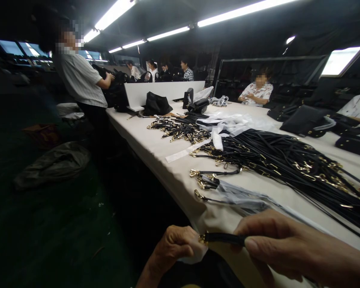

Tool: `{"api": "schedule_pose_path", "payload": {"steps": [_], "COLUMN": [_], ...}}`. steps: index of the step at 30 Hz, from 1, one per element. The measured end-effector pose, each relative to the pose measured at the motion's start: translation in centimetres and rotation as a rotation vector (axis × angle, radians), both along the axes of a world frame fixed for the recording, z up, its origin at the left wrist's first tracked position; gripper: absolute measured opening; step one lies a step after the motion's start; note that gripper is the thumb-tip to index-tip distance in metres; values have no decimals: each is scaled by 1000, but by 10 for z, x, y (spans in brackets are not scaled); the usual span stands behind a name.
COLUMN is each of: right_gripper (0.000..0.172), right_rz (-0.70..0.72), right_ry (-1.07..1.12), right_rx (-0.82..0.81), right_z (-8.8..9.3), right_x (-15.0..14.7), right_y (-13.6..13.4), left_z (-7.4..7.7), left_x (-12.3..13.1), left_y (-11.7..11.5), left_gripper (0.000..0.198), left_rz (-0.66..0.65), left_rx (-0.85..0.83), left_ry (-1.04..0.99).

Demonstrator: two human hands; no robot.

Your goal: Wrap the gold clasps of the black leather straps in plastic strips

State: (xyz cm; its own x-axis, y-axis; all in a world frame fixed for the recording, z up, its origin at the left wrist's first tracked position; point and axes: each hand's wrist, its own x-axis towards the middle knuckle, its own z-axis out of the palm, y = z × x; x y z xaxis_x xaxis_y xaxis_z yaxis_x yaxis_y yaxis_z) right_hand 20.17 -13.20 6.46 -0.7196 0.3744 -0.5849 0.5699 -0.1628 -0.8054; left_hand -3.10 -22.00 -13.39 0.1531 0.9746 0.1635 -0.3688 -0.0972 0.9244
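Low in the head view, my left hand (175, 245) is closed in a pinch on the gold clasp end of a black strap (223, 238), with a bit of white wrapping under its fingers. My right hand (291, 248) is closed on the same strap further along, thumb and forefinger pressed on it. Both hands sit at the near edge of a long white table (156, 150). Just beyond them lie straps in clear plastic sleeves (240, 198).
A big heap of black straps with gold clasps (291, 162) covers the table's right side; a smaller pile (180, 130) lies further back. Black bags (156, 104) and white wrapping follow. A person in a striped shirt (81, 80) stands left; others sit beyond. Sacks lie on the dark floor.
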Motion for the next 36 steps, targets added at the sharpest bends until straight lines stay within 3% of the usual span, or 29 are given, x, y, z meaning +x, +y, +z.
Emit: {"api": "schedule_pose_path", "payload": {"steps": [5, 19, 24, 30, 33, 36], "right_gripper": [58, 59, 58, 54, 47, 39], "right_rz": [5, 57, 47, 87, 116, 177], "right_ry": [14, 17, -16, 74, 71, -9], "right_rx": [-15, 13, -34, -73, 52, 386], "right_z": [6, -1, -13, -28, -31, -34], "right_x": [-2, -3, -8, -12, -13, -13], "right_y": [-2, -5, -11, -12, -6, -2], "left_z": [0, -1, -2, -8, -10, -10], "left_x": [2, 6, 9, 13, 15, 15], "left_y": [2, 1, -3, -15, -20, -21], "left_gripper": [37, 26, 25, 32, 32, 36], "left_rz": [-11, 121, 195, 124, 127, 133], "left_rx": [34, 53, -129, -270, -303, -323], "left_ry": [-71, -57, -122, -143, -197, -242]}}
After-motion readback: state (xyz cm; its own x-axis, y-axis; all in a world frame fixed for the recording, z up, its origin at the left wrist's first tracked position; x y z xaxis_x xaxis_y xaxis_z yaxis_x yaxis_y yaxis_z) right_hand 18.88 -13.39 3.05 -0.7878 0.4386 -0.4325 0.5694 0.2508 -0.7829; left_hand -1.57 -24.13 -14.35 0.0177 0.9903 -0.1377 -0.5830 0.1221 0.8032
